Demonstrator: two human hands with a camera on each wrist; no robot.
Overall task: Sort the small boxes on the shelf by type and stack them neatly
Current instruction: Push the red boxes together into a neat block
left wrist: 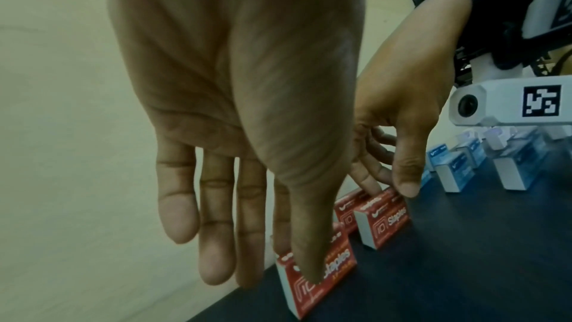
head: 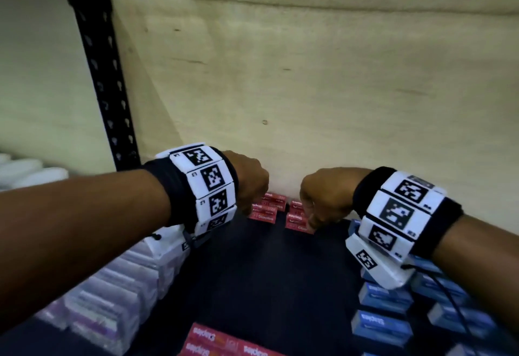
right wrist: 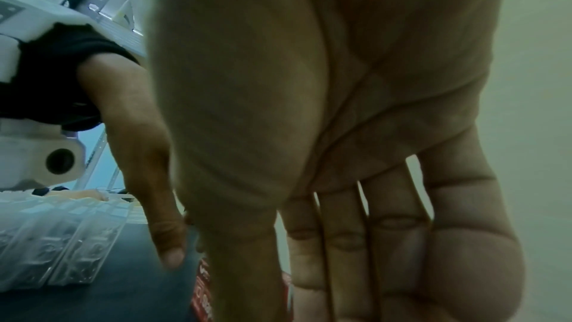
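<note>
Two short stacks of red staples boxes stand at the back of the dark shelf (head: 266, 271), against the pale board. My left hand (head: 247, 209) reaches down on the left stack (head: 265, 211). In the left wrist view its thumb lies on the front of the top red box (left wrist: 336, 263), the index finger sits behind it, and the other fingers (left wrist: 216, 254) hang straight. My right hand (head: 311, 221) pinches the top of the right stack (head: 296, 222), thumb in front and fingers behind (left wrist: 371, 184). The right wrist view shows only a strip of that red box (right wrist: 202, 303).
Blue boxes (head: 384, 296) stand in rows on the right under my right wrist. Clear and purple packs (head: 112, 299) fill the left side. More red staples boxes (head: 224, 341) lie at the front edge. A black slotted post (head: 104, 75) rises at the left.
</note>
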